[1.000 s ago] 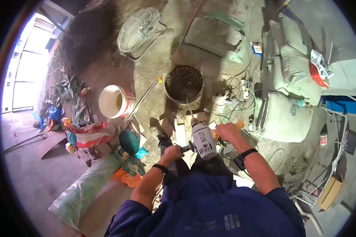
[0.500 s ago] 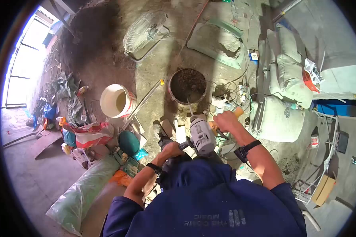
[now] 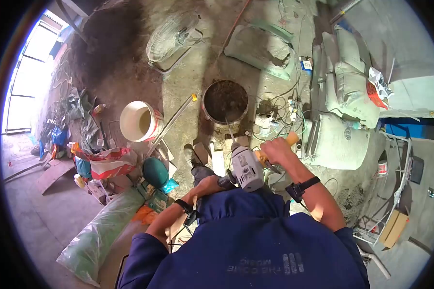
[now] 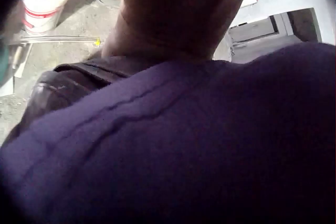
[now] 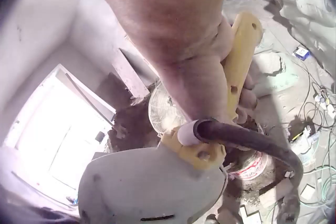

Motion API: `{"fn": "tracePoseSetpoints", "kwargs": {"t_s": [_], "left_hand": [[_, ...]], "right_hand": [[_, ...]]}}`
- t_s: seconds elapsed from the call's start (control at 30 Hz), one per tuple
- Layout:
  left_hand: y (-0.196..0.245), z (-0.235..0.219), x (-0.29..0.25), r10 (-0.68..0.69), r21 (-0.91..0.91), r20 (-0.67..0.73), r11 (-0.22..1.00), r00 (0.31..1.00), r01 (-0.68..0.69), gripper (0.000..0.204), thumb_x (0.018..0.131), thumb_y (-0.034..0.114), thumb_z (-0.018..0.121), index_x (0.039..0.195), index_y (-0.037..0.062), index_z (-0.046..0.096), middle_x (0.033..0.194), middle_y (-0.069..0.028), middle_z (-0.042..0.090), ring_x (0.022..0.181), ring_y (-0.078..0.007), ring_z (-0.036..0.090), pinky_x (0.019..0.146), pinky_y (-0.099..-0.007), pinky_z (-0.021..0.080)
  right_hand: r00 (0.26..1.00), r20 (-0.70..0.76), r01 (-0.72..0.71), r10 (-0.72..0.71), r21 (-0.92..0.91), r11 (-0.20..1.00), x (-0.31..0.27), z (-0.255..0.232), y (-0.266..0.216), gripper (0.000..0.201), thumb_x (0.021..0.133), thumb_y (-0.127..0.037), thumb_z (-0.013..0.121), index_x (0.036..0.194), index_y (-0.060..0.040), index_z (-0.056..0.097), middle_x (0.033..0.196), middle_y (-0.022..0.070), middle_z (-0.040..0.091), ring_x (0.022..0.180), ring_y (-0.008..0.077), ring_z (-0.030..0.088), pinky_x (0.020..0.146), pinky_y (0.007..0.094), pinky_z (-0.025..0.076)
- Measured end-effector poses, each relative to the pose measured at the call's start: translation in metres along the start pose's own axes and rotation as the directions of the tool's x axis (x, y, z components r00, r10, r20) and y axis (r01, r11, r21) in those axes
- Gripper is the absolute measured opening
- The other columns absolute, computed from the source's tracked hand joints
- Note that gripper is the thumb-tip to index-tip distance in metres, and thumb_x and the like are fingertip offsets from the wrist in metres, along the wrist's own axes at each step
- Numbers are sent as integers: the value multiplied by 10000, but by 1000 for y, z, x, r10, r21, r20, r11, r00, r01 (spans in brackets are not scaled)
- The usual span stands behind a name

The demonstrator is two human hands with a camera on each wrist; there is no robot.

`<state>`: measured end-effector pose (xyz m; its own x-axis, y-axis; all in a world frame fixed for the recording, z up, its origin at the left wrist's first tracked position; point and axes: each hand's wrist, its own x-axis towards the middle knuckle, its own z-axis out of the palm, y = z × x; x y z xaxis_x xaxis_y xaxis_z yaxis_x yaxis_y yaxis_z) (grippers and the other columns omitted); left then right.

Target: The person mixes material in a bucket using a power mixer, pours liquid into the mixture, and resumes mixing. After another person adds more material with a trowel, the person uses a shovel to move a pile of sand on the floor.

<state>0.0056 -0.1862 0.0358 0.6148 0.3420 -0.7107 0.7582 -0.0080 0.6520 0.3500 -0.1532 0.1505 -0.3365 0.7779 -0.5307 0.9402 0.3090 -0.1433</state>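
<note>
A grey-bodied electric mixing drill [image 3: 247,169] with yellow and black handles hangs in front of the torso. Its thin shaft [image 3: 230,131] runs down into a bucket [image 3: 205,107] of dark, wet-looking mix, and the shaft's lower end is hidden in there. On the left, my left hand [image 3: 207,185] grips the black side handle [image 3: 226,181]. My right hand [image 3: 275,151] is wrapped around the yellow rear handle [image 5: 242,56], fingers curled round its far side in the right wrist view. A dark cable [image 5: 252,139] leaves the drill beside that hand. Cloth and skin fill most of the left wrist view.
A white bucket [image 3: 154,126] stands left of the mix, beside a long metal bar [image 3: 173,123]. Beyond lie a fan [image 3: 171,41] and an opened sack [image 3: 255,50]. Full sacks [image 3: 340,142] are stacked at right, near tangled cables [image 3: 294,115]. Bags and a green basin [image 3: 155,172] crowd the left.
The torso has leaned further forward and the left forearm has swung outward. The drill has shifted slightly over the bucket, with both hands still gripping its handles.
</note>
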Motion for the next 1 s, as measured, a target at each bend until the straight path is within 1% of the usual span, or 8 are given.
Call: {"fn": "tracePoseSetpoints", "kwargs": {"t_s": [0.17, 0.23, 0.4, 0.53, 0.63, 0.7, 0.8, 1.0], "left_hand": [[-8, 7, 6, -6, 13, 4, 1000, 1000, 6, 532, 747, 475, 726, 1028, 24, 730, 927, -241, 719, 891, -378, 707, 790, -444, 541], [-6, 6, 10, 4, 6, 6, 1000, 1000, -4, 523, 748, 468, 724, 1030, 27, 729, 925, -238, 719, 895, -380, 705, 793, -444, 540], [15, -10, 4, 4, 20, 13, 1000, 1000, -4, 512, 747, 472, 727, 1040, 52, 733, 940, -225, 721, 896, -378, 704, 798, -443, 540], [14, -16, 7, -8, 64, 24, 998, 1000, 6, 521, 748, 480, 729, 1041, 48, 734, 941, -224, 722, 901, -377, 703, 801, -447, 541], [4, -15, 15, -33, 119, 17, 992, 999, 31, 535, 747, 491, 730, 1038, 42, 733, 942, -222, 722, 906, -378, 702, 802, -453, 542], [13, -24, 10, -44, 135, 50, 990, 998, 37, 562, 737, 516, 734, 1033, 38, 733, 944, -221, 723, 912, -378, 702, 800, -454, 544], [15, -32, 10, -35, 173, 33, 985, 999, 29, 582, 725, 534, 740, 1029, 38, 733, 947, -222, 723, 914, -379, 703, 800, -452, 545], [13, -39, 15, -56, 182, 58, 982, 997, 44, 597, 721, 540, 743, 1050, 43, 727, 957, -228, 721, 921, -375, 704, 802, -454, 545]], "right_hand": [[1000, -20, -18, 17, -24, 1000, -6, -8, -7, 184, 683, -130, 729, 846, -83, 658, 809, 110, 709, 789, 308, 705, 683, 422, 547], [996, -82, -31, 29, -33, 999, -8, -9, -5, 183, 677, -126, 727, 844, -89, 662, 788, 102, 707, 773, 302, 704, 670, 420, 546], [995, -87, -42, 39, -38, 998, -4, -5, 1, 154, 676, -114, 717, 822, -97, 672, 776, 101, 705, 766, 299, 705, 655, 420, 544], [992, -86, -89, 87, -15, 996, -10, -6, -2, 130, 681, -100, 707, 808, -99, 678, 789, 108, 709, 773, 300, 708, 659, 419, 548], [992, -76, -102, 100, -11, 995, -10, 0, -2, 146, 676, -93, 709, 819, -98, 680, 796, 111, 712, 777, 300, 710, 665, 419, 550], [992, -78, -105, 103, -18, 994, -10, -1, -3, 155, 673, -91, 710, 825, -96, 680, 795, 110, 713, 774, 299, 710, 663, 420, 550], [989, -98, -115, 112, -32, 993, -13, -7, -5, 173, 669, -87, 712, 839, -90, 679, 787, 111, 712, 765, 300, 710, 656, 421, 549], [987, -133, -101, 95, -39, 994, -11, -20, -8, 197, 655, -82, 717, 846, -79, 669, 761, 117, 703, 745, 308, 704, 637, 426, 541]]}}
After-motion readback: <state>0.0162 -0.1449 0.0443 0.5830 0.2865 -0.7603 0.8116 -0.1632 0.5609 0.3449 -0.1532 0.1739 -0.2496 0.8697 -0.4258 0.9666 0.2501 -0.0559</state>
